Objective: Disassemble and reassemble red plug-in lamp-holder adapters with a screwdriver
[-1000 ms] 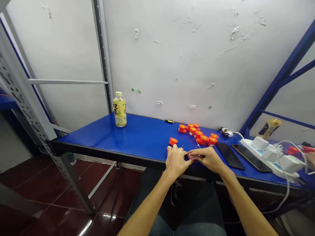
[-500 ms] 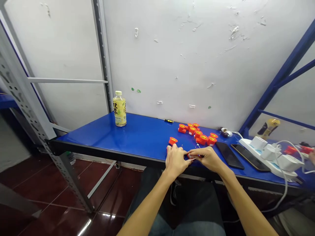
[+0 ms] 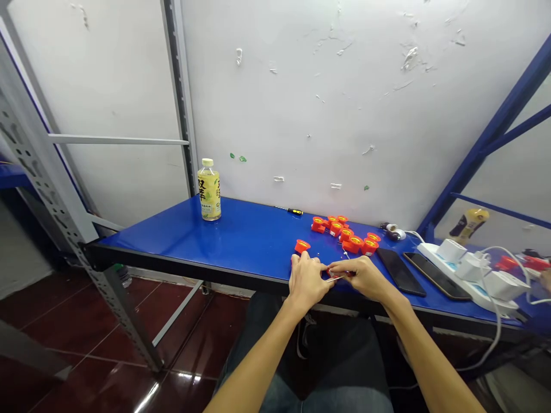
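Two things are sitting between the left hand (image 3: 306,281) and the right hand (image 3: 364,276), over the near edge of the blue table (image 3: 253,241): a small red part (image 3: 330,272) and a thin pale rod (image 3: 334,279). The rod's long axis is running sideways, its right end rising slightly toward the right hand, which is pinching it. The left hand is curling beside the red part; its fingertips are hiding, so I cannot tell whether it is gripping. Which way the red part is pointing is hard to make out, since fingers are covering most of it. Compared with a second ago, less red is showing between the hands, which are keeping nearly the same place. Just beyond the left hand, one orange piece (image 3: 302,246) is standing with its round face upward. At the right border, another person's hand (image 3: 546,279) is being cut off. Farther back, a cluster of orange pieces (image 3: 353,244) is lying left of two phones, and a screwdriver (image 3: 295,211) is resting sideways near the wall.
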`<action>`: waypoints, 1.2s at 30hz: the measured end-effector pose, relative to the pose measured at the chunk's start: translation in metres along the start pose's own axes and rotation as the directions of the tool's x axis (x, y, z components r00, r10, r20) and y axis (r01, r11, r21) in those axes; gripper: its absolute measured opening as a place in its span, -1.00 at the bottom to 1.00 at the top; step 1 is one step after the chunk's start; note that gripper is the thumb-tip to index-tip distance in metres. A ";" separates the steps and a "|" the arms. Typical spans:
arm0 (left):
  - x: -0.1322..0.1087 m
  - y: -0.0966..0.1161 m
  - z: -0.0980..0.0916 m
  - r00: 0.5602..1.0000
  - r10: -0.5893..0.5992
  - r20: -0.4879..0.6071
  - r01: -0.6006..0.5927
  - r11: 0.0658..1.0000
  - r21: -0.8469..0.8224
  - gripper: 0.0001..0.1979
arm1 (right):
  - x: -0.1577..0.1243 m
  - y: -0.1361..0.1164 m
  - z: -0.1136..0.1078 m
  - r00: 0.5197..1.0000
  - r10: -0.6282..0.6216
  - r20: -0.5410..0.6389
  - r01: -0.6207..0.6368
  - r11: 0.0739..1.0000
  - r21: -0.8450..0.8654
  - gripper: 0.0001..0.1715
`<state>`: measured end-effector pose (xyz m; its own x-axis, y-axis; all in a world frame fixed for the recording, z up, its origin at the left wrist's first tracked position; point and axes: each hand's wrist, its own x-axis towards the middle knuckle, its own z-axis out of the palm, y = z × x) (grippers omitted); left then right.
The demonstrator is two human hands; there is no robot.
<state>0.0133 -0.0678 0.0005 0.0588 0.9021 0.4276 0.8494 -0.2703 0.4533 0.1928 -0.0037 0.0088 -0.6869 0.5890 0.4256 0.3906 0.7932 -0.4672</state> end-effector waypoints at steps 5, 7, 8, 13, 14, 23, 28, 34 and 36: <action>0.000 -0.002 0.003 1.000 -0.002 -0.016 0.002 1.000 -0.003 -0.70 | -0.002 0.001 -0.010 0.996 0.056 -0.069 -0.058 0.998 -0.032 -0.62; 0.000 -0.002 0.003 1.000 -0.001 -0.020 0.001 1.000 -0.004 -0.69 | -0.003 0.002 -0.013 0.992 0.080 -0.097 -0.085 0.995 -0.049 -0.60; 0.000 -0.003 0.004 1.000 0.002 -0.022 -0.002 1.000 -0.003 -0.69 | -0.003 0.002 -0.014 0.991 0.089 -0.103 -0.095 0.994 -0.055 -0.60; 0.000 -0.003 0.004 1.000 0.015 -0.027 -0.014 1.000 0.012 -0.70 | 0.003 0.001 -0.011 0.991 0.137 0.000 -0.137 0.989 -0.062 -0.68; 0.000 -0.003 0.004 0.999 0.016 -0.028 -0.016 1.000 0.016 -0.71 | 0.005 0.000 -0.010 0.988 0.153 0.033 -0.151 0.987 -0.061 -0.68; 0.000 -0.003 0.007 0.999 0.020 -0.042 -0.019 1.000 0.023 -0.76 | 0.007 -0.010 -0.009 0.959 0.248 0.139 -0.246 0.969 -0.029 -0.60; 0.000 -0.003 0.009 0.998 0.019 -0.054 -0.017 1.000 0.026 -0.77 | 0.004 -0.008 -0.011 0.960 0.249 0.129 -0.249 0.968 -0.021 -0.59; -0.004 -0.003 0.006 0.997 0.058 -0.056 -0.056 0.998 0.033 -0.73 | 0.003 -0.008 -0.008 0.975 0.192 0.107 -0.190 0.981 -0.029 -0.68; -0.005 -0.004 0.004 0.995 0.083 -0.053 -0.081 0.996 0.034 -0.68 | 0.002 -0.007 -0.007 0.979 0.175 0.105 -0.172 0.984 -0.035 -0.71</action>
<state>0.0117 -0.0700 -0.0068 0.1015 0.8576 0.5042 0.8593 -0.3309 0.3900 0.1926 -0.0072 0.0182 -0.6684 0.6991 0.2541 0.5242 0.6850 -0.5059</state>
